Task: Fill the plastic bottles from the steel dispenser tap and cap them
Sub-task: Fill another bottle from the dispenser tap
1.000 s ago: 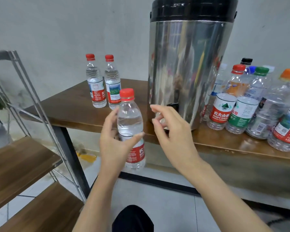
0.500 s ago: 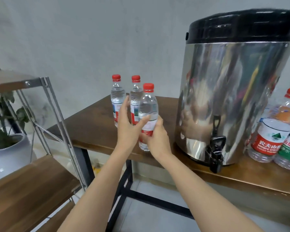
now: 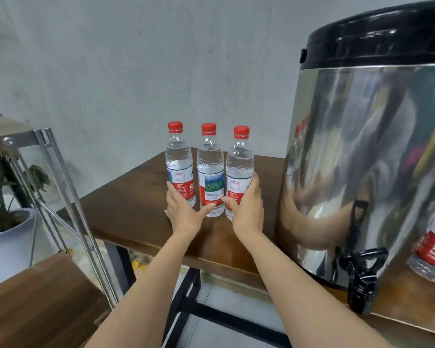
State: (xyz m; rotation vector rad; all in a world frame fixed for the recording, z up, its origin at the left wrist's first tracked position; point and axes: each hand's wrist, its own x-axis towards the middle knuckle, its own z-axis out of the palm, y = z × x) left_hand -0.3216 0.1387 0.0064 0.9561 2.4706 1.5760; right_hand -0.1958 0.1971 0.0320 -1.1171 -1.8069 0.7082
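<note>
1. I see the right hand (image 3: 248,209) wrapped round the right bottle (image 3: 239,162), thumb in front.
2. The left hand (image 3: 183,212), set apart from it, lies straight-fingered against the left bottle (image 3: 178,162), thumb touching the middle bottle (image 3: 210,167).
3. All three stand upright, red-capped, side by side on the wooden table (image 3: 126,212).
4. The steel dispenser (image 3: 374,159) stands near on the right, its black tap (image 3: 359,275) at the table edge.
5. A metal rack (image 3: 60,177) and a potted plant (image 3: 0,187) are on the left, with a grey wall (image 3: 136,59) behind.

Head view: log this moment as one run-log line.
left hand: touches left bottle, middle bottle | right hand: grips right bottle | bottles: red-capped, filled, upright on table | dispenser tap: untouched
</note>
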